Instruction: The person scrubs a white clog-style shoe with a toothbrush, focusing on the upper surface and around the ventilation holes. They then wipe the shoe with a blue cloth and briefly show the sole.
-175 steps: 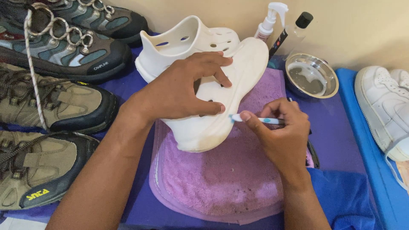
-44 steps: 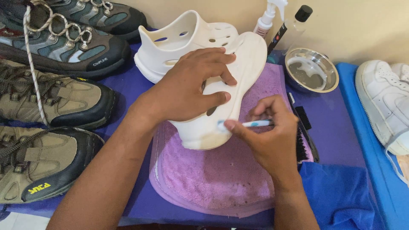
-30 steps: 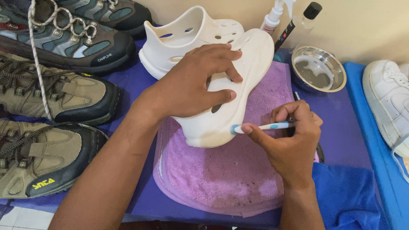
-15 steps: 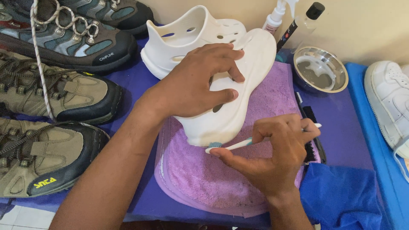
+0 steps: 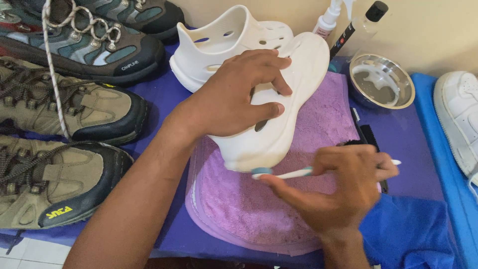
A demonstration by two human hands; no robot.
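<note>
1. You had your left hand (image 5: 234, 99) clamped over the white moulded foam clog (image 5: 271, 124), fingers curled across its sole and thumb tucked against the side, gripping it firmly.
2. That clog sat tilted, sole up, its lower end hanging just above the purple terry towel (image 5: 249, 214) spread on the blue table cover (image 5: 408, 149). Its twin, a second white foam clog (image 5: 224, 45), rested behind it.
3. Your right hand (image 5: 338, 194) pinched a slim white toothbrush with a teal head (image 5: 279, 173); the fingers were pressed together round the handle and the bristles touched the lower edge of the held clog. The hand was blurred, so I could not tell exactly which fingers bore the grip.
4. My read: you were in the scrubbing step, working the rim of the sole at the clog's lower end.
5. The next move, I'd judge, called for short strokes along that edge, with the left hand turning the clog to offer an unscrubbed stretch and keeping it over the towel so drips landed there.
6. The round steel bowl (image 5: 382, 82) stood near, beyond the towel, beside 2 small bottles (image 5: 348, 25). A black brush (image 5: 368, 137) lay by the towel's edge. 4 lace-up hiking boots (image 5: 64, 109) lined your left, and a white sneaker (image 5: 458, 119) lay at your right.
</note>
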